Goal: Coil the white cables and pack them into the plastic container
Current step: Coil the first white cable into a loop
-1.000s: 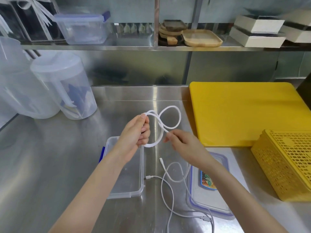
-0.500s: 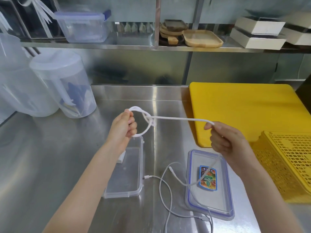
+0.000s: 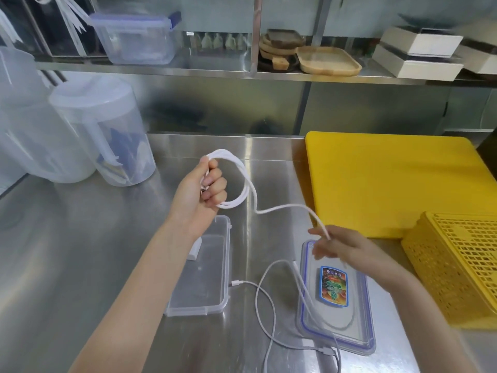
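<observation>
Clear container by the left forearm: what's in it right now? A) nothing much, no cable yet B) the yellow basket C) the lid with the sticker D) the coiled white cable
A: the clear container holds no cable; the coil is up in the left hand.

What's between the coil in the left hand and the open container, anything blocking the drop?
Nothing visible blocks it. The left hand holds the coiled white cable in the air above the open plastic container, whose lid lies off to the right. The left forearm covers the container's left edge; the coil's tail runs to the right hand.
</observation>
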Demonstrator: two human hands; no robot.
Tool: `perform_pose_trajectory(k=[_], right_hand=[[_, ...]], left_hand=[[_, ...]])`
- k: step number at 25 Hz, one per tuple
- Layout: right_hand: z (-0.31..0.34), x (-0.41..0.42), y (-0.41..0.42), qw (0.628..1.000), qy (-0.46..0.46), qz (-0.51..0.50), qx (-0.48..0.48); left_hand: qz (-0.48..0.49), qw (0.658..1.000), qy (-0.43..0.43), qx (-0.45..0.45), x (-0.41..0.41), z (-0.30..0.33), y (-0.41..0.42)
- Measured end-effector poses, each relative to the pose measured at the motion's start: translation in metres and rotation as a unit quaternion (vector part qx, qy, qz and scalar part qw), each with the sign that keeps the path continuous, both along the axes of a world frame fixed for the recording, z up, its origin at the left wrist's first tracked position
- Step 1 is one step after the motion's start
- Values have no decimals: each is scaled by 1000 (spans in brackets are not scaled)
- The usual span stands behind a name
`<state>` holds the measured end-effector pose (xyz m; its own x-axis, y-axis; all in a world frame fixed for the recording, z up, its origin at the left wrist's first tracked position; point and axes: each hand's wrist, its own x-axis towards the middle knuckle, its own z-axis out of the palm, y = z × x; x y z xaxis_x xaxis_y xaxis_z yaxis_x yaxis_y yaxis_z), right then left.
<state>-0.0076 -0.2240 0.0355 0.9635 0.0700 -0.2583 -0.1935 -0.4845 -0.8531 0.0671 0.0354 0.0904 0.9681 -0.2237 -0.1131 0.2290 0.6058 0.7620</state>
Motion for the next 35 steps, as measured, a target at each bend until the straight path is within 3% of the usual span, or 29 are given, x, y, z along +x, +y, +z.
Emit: perform_pose_trajectory(k=[4, 7, 10, 14, 18, 24, 28, 32, 35], right_hand=[[-2, 5, 30, 989, 6, 27, -147], [4, 9, 48, 973, -69, 16, -219], [23, 6, 65, 976, -185, -12, -118], [39, 12, 85, 981, -194, -7, 23], [34, 12, 80, 977, -194, -54, 69], [5, 8, 47, 985, -152, -66, 55], [-35, -1, 11, 982, -85, -127, -115], [-82, -13, 13, 947, 67, -45, -312], [-103, -18, 24, 925, 87, -28, -370]], left_hand=[[-24, 998, 13, -55, -3, 5, -6], [-31, 997, 22, -65, -7, 3, -12], [-49, 998, 22, -30, -14, -4, -21], [-102, 994, 27, -20, -23, -11, -30], [-95, 995, 9, -42, -21, -5, -27], [-103, 994, 3, -34, -17, 3, -38], [-108, 993, 9, -34, -15, 6, -52], [-115, 993, 9, -28, -13, 6, -61], [-119, 992, 18, -35, -15, 3, -64]])
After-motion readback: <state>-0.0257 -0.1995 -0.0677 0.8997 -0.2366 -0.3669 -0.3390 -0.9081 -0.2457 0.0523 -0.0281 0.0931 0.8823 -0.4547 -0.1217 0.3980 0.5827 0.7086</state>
